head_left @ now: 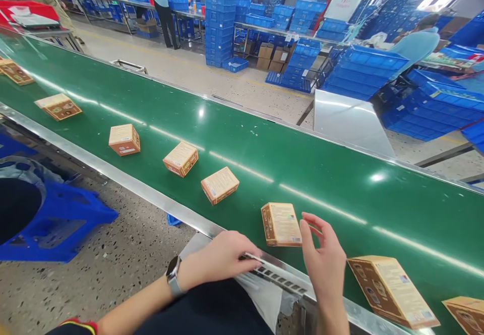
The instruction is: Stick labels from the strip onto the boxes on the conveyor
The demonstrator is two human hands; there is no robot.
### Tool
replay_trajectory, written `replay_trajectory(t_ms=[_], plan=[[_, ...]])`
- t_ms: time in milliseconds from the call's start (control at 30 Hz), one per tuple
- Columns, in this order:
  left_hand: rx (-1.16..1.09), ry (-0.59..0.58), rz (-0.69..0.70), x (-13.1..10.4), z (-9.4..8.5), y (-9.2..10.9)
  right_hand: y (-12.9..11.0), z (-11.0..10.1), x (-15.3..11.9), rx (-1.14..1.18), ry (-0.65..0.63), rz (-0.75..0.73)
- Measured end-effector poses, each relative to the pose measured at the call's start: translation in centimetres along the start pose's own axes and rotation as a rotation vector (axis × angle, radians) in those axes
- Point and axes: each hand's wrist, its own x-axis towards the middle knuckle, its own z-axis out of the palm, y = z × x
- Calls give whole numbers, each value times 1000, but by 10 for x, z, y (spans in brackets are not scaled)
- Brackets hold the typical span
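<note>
A green conveyor belt (302,173) runs across the view with several small tan cartons on it. My right hand (323,262) is spread, fingertips touching the right edge of one carton (282,224) near the belt's front rim. My left hand (219,259), with a watch on the wrist, rests on a flat silver blister strip (280,277) that lies along the metal rim; its fingers are curled over the strip's left end. A larger carton (393,289) lies just right of my right hand. Other cartons (220,184) (181,158) (124,140) trail off to the left.
A blue plastic stool (56,224) stands on the speckled floor to the left. A steel chute (351,120) sits behind the belt. Stacks of blue crates (221,19) and work tables with other people fill the background; a person in light blue (416,45) sits at right.
</note>
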Motion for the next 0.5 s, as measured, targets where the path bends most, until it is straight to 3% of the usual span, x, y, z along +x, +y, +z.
replay_trajectory(t_ms=[100, 167, 233, 333, 433, 500], plan=[[-60, 74, -124, -7, -9, 4, -13, -12, -17, -19, -354, -270], [-116, 103, -165, -8, -14, 7, -18, -11, -24, -10, -523, -421], [-239, 121, -209, -8, -17, 8, -21, -8, -25, -18, -558, -480], [-398, 153, -266, -8, -19, 6, -21, -4, -20, -36, -551, -449], [-392, 190, -279, -9, -18, 3, -22, -1, -17, -44, -554, -504], [-383, 205, -280, -10, -17, 2, -23, 3, -16, -42, -489, -608]])
